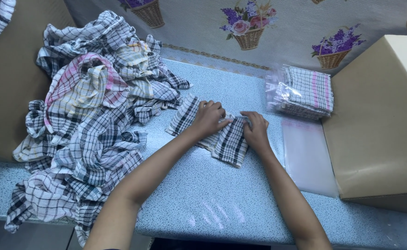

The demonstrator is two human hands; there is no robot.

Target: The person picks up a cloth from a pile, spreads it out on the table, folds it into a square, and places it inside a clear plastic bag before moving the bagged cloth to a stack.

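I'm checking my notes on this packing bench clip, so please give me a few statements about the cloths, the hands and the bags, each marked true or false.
1. Both hands press on one checked cloth lying on the speckled blue table. True: the left hand and the right hand both rest on it.
2. The big heap of loose cloths lies to the person's right. False: it lies to the left.
3. A stack of bagged cloths sits beside the cardboard box. True.
4. The clear empty bags lie on top of the heap. False: they lie flat on the table, by the box.
5. The cloth under the hands is plain white. False: it is black-and-white checked.
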